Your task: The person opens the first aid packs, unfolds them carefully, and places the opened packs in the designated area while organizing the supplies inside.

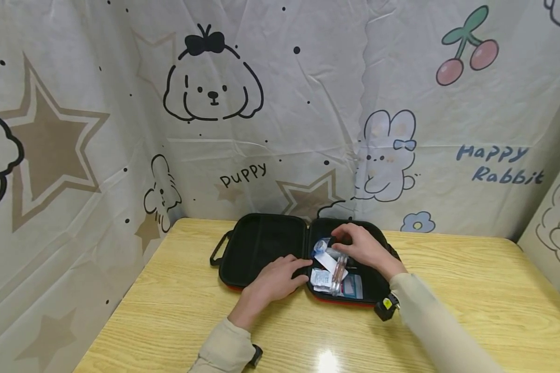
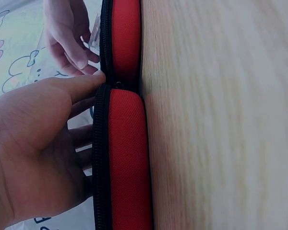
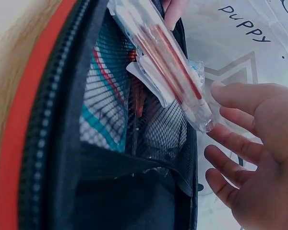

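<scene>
A black case (image 1: 261, 243) with a red outer shell (image 2: 129, 158) lies unzipped on the table, both halves spread flat. My left hand (image 1: 277, 280) rests at the hinge side, thumb touching the rim where the halves meet and fingers reaching over the left half. My right hand (image 1: 364, 248) is over the right half, fingers loosely bent and apart. Close to its fingertips is a clear packet of brown-stemmed swabs (image 3: 168, 67), lying on the mesh pocket (image 3: 163, 129). White sachets (image 1: 321, 278) and a blue-and-white wrapped item (image 1: 321, 246) lie beside it. A teal-marked packet (image 1: 352, 286) sits behind the mesh.
The case stands near the back of a wood-grain table (image 1: 168, 321), close to a printed cloth backdrop (image 1: 308, 129). A carry handle (image 1: 219, 249) sticks out at the left. A black wrist camera (image 1: 386, 306) sits on the right wrist beside the case's front corner.
</scene>
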Demonstrator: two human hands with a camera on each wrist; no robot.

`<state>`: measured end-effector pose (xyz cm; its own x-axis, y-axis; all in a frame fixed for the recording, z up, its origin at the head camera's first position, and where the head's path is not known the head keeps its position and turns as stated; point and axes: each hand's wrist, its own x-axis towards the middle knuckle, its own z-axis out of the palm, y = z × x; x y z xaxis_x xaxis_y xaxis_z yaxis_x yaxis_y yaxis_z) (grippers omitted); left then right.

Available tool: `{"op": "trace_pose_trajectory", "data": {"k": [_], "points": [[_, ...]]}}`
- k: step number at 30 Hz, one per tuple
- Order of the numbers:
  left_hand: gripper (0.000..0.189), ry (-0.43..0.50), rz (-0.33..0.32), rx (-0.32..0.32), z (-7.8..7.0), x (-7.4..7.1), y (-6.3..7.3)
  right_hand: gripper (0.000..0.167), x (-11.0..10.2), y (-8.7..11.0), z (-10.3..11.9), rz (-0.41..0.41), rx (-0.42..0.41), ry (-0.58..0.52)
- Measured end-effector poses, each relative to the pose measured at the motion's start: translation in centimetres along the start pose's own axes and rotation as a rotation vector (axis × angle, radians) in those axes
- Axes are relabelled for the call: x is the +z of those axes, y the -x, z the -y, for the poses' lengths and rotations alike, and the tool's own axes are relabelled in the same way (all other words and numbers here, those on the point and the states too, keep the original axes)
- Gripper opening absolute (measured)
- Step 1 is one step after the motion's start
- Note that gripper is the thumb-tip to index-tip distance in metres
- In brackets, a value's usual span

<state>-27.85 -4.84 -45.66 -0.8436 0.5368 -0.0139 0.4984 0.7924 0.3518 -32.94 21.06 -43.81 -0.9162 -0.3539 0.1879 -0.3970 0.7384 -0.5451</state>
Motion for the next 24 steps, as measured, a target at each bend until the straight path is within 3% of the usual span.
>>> {"op": "trace_pose_trajectory", "data": {"k": [15,24], "points": [[0.044,-0.008,0.009,-0.002,0.0,0.0,-0.1,0.050,1.3,-1.1,1.2,0.056,0.009,0.055],[0.044,-0.009,0.007,0.004,0.0,0.0,0.0,0.039,1.7,-1.5,1.4,0.066,0.005,0.045]]}}
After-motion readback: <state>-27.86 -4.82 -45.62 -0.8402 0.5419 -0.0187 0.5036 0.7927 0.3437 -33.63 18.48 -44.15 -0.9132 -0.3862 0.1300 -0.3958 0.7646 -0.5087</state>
